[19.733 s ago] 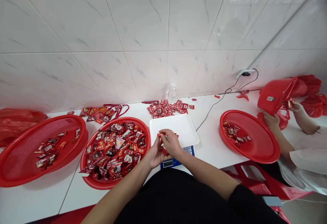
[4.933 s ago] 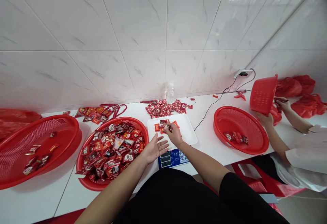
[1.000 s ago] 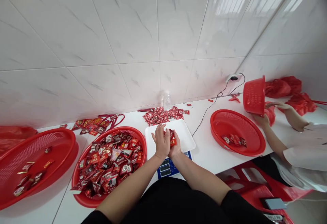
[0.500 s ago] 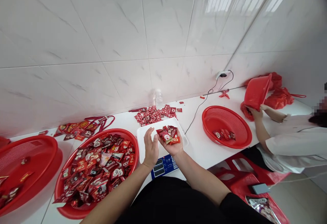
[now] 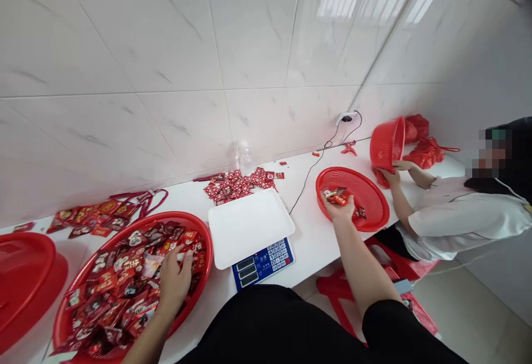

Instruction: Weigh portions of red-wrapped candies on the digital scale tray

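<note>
My left hand (image 5: 173, 276) is over a red plastic basket (image 5: 206, 237) heaped with small wrapped snack packets (image 5: 112, 283). Its thumb and fingers are apart and nothing shows between them; the fingertips are close to the heap. My right hand (image 5: 341, 209) reaches into another red basket (image 5: 376, 195), cupped under a handful of snack packets (image 5: 337, 195). A few more packets (image 5: 361, 213) lie in that basket, partly behind my hand. Between the baskets, a white tray (image 5: 251, 225) sits bare on a weighing scale (image 5: 264, 264) with a blue keypad panel.
Small red sachets (image 5: 235, 186) are spread by a clear bottle (image 5: 245, 159) at the wall. A cord (image 5: 310, 175) runs from the scale to a socket. To the right, a co-worker (image 5: 436, 209) tilts a red basket (image 5: 386, 142). Another red basket (image 5: 25, 281) stands far left.
My hands have parted from above the tray. The right carried its handful of packets into the right basket; the left went down over the full basket. The view has turned slightly right.
</note>
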Demonstrator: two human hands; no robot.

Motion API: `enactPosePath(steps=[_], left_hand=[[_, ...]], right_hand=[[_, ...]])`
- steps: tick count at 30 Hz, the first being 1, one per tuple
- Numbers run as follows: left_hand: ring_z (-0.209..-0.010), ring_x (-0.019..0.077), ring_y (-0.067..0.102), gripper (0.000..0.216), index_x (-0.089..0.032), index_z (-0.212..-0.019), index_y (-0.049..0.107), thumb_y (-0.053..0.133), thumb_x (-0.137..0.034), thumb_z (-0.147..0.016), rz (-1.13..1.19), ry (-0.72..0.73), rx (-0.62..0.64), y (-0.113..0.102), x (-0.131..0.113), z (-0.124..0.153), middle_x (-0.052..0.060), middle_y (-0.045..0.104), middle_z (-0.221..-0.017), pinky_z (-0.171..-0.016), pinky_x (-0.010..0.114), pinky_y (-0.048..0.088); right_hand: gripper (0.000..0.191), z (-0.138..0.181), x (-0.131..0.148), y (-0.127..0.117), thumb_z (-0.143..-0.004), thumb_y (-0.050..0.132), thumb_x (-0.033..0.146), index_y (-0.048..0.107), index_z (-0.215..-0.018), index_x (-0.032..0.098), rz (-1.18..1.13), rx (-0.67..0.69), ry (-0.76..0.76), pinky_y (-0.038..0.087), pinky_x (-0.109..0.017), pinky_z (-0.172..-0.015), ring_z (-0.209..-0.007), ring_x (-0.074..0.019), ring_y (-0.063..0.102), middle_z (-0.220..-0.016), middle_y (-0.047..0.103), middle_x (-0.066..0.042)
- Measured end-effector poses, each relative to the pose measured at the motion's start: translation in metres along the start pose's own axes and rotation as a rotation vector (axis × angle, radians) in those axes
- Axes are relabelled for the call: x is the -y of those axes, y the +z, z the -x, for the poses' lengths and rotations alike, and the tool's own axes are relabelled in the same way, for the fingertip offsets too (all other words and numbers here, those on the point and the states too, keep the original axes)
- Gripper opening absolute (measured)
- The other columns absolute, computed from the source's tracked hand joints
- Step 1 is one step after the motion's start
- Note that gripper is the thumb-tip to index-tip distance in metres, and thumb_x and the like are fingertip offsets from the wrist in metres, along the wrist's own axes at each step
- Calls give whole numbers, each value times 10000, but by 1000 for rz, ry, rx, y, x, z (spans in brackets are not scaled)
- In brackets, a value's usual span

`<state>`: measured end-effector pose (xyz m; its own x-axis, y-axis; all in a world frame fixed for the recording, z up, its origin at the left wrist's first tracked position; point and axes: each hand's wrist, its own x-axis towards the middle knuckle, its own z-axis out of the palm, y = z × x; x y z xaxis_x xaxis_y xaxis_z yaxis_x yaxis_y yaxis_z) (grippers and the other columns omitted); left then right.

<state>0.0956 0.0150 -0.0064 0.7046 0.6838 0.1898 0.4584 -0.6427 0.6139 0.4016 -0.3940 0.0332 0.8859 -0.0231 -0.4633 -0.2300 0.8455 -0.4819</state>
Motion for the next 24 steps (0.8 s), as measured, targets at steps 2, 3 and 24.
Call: enactPosePath(steps=[2,3,24], left_hand=[[-1101,300,513,480,-130,-1111,547,420,-486,-816,-93,-8,88,-1,15,2,148,590,-1112,-968,453,397],[-1102,297,515,477,-125,-1114,549,434,-470,-805,-140,-3,138,-2,20,5,149,593,-1110,-971,440,394],[-1301,382,329,482,-288,-1350,466,465,-258,-869,-698,182,528,21,30,-2,157,362,-1441,-1018,563,220]], right_hand=[[556,-11,14,-17,-859,189,608,534,-1136,271,84,-70,-58,462,-539,-905,-1071,-194,580,-1222,557,-84],[555,-14,18,-24,-856,172,609,517,-1151,290,117,-99,-98,461,-550,-899,-1075,-185,577,-1258,525,-75],[510,131,-161,12,-790,676,384,503,-1248,239,955,684,633,445,-417,-998,-1050,-224,625,-1252,575,-108]])
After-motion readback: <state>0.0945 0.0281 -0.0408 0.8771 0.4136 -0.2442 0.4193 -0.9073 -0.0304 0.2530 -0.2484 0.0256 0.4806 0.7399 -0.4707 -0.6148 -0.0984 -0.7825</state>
